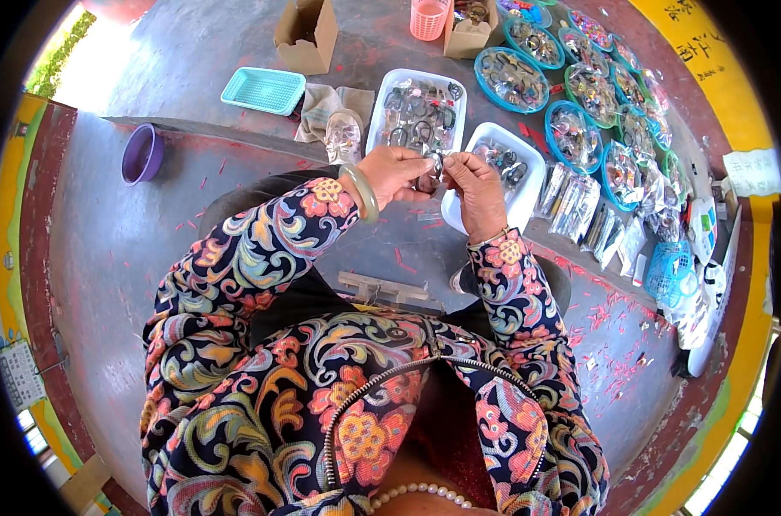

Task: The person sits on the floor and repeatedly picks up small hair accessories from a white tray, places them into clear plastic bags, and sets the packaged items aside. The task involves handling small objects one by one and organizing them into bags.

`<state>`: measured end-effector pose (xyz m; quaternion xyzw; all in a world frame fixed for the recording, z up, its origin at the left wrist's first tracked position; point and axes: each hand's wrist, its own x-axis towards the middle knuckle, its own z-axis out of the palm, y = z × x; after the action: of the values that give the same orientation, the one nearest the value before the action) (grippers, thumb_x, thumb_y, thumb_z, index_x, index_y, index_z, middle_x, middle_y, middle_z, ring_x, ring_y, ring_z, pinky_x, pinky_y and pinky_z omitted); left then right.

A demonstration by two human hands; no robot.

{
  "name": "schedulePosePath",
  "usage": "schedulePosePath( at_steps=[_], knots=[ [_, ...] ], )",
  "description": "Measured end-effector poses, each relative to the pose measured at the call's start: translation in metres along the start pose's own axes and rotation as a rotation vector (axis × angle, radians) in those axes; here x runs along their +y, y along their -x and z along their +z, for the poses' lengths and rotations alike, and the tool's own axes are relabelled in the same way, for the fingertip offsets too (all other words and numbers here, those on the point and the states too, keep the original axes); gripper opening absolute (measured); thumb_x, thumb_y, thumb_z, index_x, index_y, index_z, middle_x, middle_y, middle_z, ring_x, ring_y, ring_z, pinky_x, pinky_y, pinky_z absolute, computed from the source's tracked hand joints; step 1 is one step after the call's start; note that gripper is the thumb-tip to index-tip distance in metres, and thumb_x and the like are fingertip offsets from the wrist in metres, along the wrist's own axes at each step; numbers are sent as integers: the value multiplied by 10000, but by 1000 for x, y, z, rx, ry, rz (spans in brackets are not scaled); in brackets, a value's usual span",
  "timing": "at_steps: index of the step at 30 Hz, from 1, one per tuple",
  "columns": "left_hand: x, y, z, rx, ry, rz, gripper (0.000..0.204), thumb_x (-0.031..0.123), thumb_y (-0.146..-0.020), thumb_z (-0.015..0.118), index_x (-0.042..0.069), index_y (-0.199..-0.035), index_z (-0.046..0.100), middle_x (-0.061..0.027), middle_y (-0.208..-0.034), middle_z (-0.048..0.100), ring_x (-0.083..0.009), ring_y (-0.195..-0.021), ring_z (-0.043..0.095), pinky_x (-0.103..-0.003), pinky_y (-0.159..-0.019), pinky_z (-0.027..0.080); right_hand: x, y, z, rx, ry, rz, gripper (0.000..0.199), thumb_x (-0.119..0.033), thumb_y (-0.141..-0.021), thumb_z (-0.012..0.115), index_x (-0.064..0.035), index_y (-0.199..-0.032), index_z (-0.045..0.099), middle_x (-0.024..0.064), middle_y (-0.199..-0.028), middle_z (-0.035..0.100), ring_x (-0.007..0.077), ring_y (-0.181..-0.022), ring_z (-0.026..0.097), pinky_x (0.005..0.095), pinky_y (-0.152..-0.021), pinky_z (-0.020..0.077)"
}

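Trinket [432, 168]: small dark metal piece, held between both hands above grey floor, just in front of white trays. Judged light, stiff, fiddly, easy to drop; best pinched at edges by fingertips.
Left hand [396, 175]: green bangle [361, 193] on wrist, fingers curled, pinching trinket's left side.
Right hand [475, 185]: fingers closed, pinching right side.
White tray [533, 163] just beyond, holding similar pieces.
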<state>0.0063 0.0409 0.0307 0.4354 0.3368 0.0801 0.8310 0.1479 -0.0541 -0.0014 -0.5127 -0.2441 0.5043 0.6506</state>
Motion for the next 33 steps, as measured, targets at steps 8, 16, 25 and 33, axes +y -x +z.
schedulePosePath(
  at_steps=[8,16,25,33],
  knots=[
    [1,2,4,18,-8,-30,266,205,-864,499,-43,-955,531,-99,-854,579,-172,-784,594,-305,-716,507,3,2,2,14,-42,-1,114,-128,-798,589,-14,-808,584,-5,-681,538,72,-601,463,182,-567,366],
    [-7,1,4,-7,-158,5,274,213,-871,488,-45,-951,537,-96,-827,577,-162,-753,590,-302,-701,510,1,4,2,76,-53,-21,129,-139,-766,630,-11,-754,620,1,-643,560,68,-581,458,200,-556,354],
    [-7,0,3,-63,-53,-18,277,221,-880,465,-35,-966,528,-85,-847,574,-152,-774,582,-297,-714,502,2,5,7,134,-85,-44,150,-151,-779,616,-2,-762,617,11,-636,561,76,-580,466,204,-554,350],
    [-7,-13,-17,277,-47,65,230,259,-874,478,44,-912,550,-21,-772,567,-88,-667,524,-236,-561,424,3,2,-2,-76,73,208,161,-192,-798,597,-41,-852,586,18,-693,585,83,-608,523,183,-556,383]
  ],
)
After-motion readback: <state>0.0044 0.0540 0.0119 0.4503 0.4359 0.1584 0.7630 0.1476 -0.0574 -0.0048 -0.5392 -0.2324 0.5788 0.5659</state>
